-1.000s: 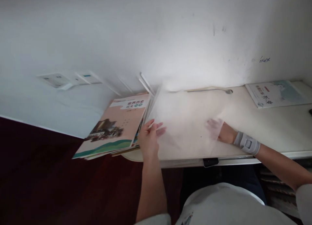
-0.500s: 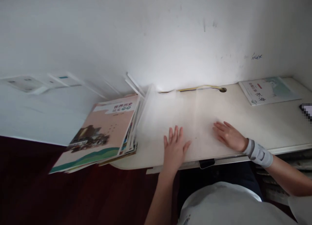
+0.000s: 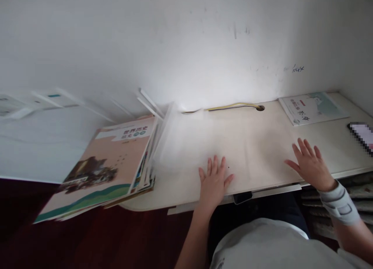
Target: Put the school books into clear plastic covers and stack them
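A large pale sheet (image 3: 250,144) lies spread over the white desk (image 3: 335,144). My left hand (image 3: 214,181) rests flat on the sheet near its front edge, fingers apart, holding nothing. My right hand (image 3: 310,164) is spread flat at the sheet's right end, with a grey wrist brace (image 3: 339,203) behind it. To the left of the sheet, a stack of books (image 3: 101,172) topped by a pink-covered textbook hangs over the desk's left end.
A light blue and white booklet (image 3: 311,108) lies at the back right of the desk. A yellow cable (image 3: 233,106) runs along the wall to a grommet hole. A pixelated object (image 3: 363,135) sits at the far right. White sockets line the wall on the left.
My left hand left the sheet's left edge and came down flat on it. My right hand slid rightward along the sheet. The view shifted right.
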A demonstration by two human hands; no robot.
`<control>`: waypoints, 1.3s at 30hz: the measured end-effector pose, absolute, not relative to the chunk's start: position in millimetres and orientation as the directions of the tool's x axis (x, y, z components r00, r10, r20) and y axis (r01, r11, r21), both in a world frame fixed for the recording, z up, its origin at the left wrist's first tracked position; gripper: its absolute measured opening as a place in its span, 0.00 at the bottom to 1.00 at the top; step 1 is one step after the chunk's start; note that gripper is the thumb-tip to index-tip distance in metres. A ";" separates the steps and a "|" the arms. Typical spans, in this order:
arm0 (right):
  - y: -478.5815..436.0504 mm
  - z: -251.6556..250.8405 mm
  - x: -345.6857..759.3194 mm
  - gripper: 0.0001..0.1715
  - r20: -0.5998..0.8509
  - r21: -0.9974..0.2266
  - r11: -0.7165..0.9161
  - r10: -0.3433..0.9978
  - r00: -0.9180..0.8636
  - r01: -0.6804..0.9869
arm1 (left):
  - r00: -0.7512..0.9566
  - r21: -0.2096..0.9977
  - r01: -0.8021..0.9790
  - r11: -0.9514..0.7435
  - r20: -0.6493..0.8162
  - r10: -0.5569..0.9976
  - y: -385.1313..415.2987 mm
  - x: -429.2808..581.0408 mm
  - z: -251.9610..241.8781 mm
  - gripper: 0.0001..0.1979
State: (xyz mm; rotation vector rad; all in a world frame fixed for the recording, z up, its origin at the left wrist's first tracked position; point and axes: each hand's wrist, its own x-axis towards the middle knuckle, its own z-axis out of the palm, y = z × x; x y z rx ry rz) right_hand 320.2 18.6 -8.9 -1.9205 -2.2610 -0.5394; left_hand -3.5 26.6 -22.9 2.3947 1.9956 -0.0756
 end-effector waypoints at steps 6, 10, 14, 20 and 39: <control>44.8 -11.1 259.4 0.39 0.228 0.128 0.148 0.958 -0.174 0.981 | 0.248 0.017 0.969 -0.247 -0.082 0.965 36.6 22.6 -24.3 0.37; 68.4 -35.2 260.9 0.38 0.041 0.101 0.180 0.982 -0.185 0.978 | 0.216 0.053 0.976 -0.210 -0.154 0.964 47.6 30.1 -29.7 0.41; 87.9 -39.3 276.6 0.39 -0.050 0.082 0.214 0.976 -0.210 0.973 | 0.196 0.086 0.979 -0.185 -0.141 0.970 56.0 33.0 -31.1 0.41; 88.3 -43.2 279.8 0.41 -0.013 0.099 0.226 0.974 -0.226 0.969 | 0.206 0.101 0.975 -0.198 -0.073 0.976 49.8 36.6 -33.0 0.40; 65.9 -69.7 299.9 0.38 0.245 -0.039 0.275 0.935 -0.258 0.961 | -0.520 -0.122 0.836 0.535 0.134 0.844 48.9 -148.2 52.0 0.26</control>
